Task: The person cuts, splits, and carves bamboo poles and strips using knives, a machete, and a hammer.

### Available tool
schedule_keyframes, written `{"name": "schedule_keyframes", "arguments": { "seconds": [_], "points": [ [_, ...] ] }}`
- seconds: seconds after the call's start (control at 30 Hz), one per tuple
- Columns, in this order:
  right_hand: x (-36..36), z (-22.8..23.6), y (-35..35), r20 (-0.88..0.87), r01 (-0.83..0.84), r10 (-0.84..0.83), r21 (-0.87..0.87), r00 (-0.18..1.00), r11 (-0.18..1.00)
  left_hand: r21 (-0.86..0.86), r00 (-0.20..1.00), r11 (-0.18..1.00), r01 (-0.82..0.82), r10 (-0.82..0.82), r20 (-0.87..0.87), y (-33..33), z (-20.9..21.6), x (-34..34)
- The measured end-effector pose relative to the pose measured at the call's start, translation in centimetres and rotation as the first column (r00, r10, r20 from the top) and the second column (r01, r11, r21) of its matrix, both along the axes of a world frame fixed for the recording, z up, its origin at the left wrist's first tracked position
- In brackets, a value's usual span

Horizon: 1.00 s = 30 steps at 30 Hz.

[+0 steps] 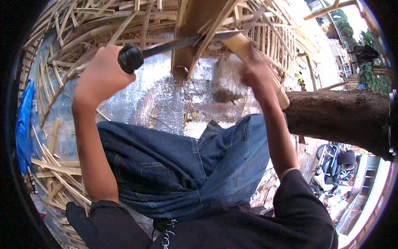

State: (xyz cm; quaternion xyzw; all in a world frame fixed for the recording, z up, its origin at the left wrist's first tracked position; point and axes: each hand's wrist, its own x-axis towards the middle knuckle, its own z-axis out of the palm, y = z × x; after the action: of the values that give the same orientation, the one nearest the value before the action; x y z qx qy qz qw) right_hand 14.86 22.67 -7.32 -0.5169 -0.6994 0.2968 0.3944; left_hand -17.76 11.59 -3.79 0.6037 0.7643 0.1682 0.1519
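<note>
My left hand (100, 76) is closed round the black handle (131, 59) of a long knife (172, 45). Its blade points right and lies across the edge of a split bamboo trunk (191, 25), which stands hollow side toward me. On the right, my right hand (259, 74) is curled into a fist and smeared by motion. A greyish streak (253, 23) runs up from that fist; what it is cannot be made out. A pale bamboo piece (237, 45) slants beside the right hand, close to the blade's tip, its lower end passing behind my forearm.
A stone block (229, 79) lies beyond my knees on a silvery sheet (137, 97). Bamboo strips (62, 178) are heaped at left, with more along the far side. A thick log (340, 116) juts in at right. Blue cloth (25, 124) hangs far left; a motorcycle (327, 162) stands lower right.
</note>
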Motion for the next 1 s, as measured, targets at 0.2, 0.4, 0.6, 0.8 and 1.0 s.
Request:
{"name": "schedule_keyframes", "arguments": {
  "seconds": [0.2, 0.4, 0.6, 0.8, 1.0],
  "points": [
    [-0.4, 5.7, -3.7, -0.042, -0.027, 0.019, -0.196, 0.999, 0.98, 0.03, 0.998, 0.999, -0.038, 0.036, 0.047, -0.3, -0.8, -0.4],
    [0.7, 0.3, -0.1, 0.183, -0.03, 0.029, 0.002, 0.983, 1.0, 0.096, 1.0, 0.995, 0.013, -0.012, -0.01, -0.1, -1.4, -0.3],
    [0.1, 6.8, -4.9, 0.071, 0.12, -0.103, -0.286, 0.992, 0.951, 0.071, 0.999, 0.997, 0.0, 0.004, -0.047, -0.1, -1.8, -1.2],
    [-0.6, 1.0, -1.4, -0.052, -0.049, 0.046, -0.052, 0.998, 0.997, 0.091, 0.998, 0.996, -0.004, 0.01, -0.062, -0.2, -1.6, -0.6],
    [-0.1, 7.6, -4.4, -0.127, 0.038, -0.082, -0.314, 0.988, 0.949, 0.092, 0.997, 0.996, 0.022, -0.015, -0.076, 0.0, -1.2, 0.0]
  ]
}}
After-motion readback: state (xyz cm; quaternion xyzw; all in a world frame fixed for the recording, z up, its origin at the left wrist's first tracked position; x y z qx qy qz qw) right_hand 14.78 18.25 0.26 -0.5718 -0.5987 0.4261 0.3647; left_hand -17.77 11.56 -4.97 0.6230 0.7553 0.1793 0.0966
